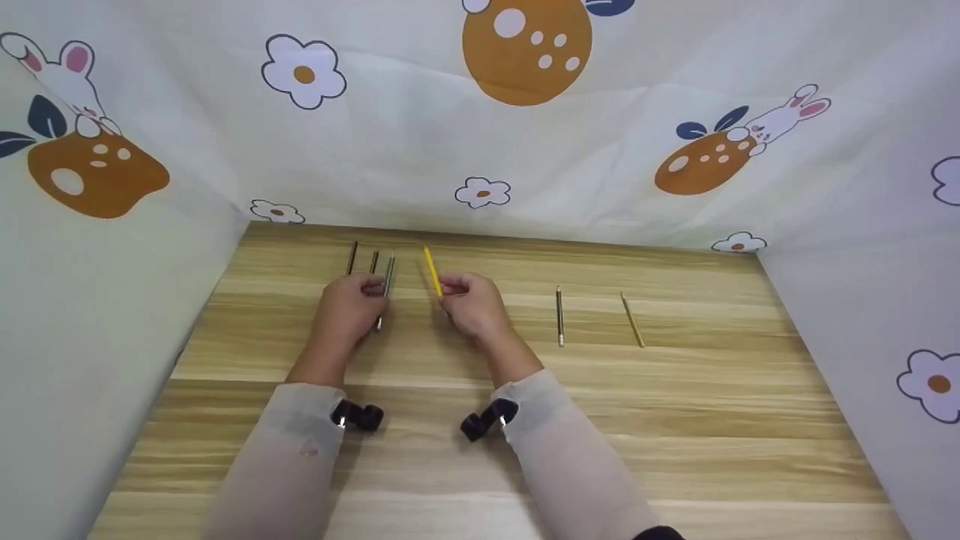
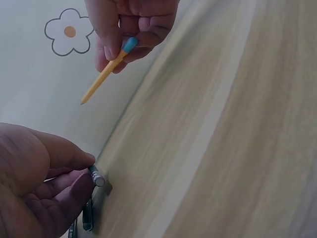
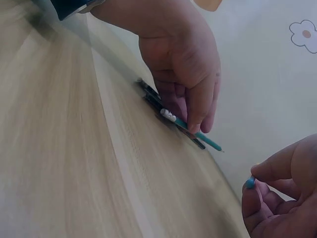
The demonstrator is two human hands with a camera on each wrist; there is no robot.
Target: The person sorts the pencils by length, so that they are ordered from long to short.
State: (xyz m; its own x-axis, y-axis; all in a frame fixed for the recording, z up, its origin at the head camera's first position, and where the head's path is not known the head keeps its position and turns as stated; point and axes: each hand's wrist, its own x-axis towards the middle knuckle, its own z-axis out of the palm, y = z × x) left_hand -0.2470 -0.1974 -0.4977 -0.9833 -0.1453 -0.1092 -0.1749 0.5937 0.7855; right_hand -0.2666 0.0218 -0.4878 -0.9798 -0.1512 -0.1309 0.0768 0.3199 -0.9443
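So the yellow pencil point(image 1: 432, 270) is pinched in the right hand point(image 1: 474, 306), blue end facing back toward the wrist. The left hand point(image 1: 349, 311), a bit apart from the right, has its thumb and fingers clamped on a greenish pencil point(image 1: 389, 271) with a whitish end. Two dark sticks point(image 1: 374, 261), pens or pencils, hard to say, sit partly hidden by the left hand. Off to the right hand's right, a black pencil point(image 1: 559, 319) and a thin yellowish pencil point(image 1: 632, 320) lie on the wood-grain table point(image 1: 450, 480), well apart from both hands.

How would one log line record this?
left hand: pinches green pencil | right hand: pinches blue-ended yellow pencil | table: dark pencil right of hands
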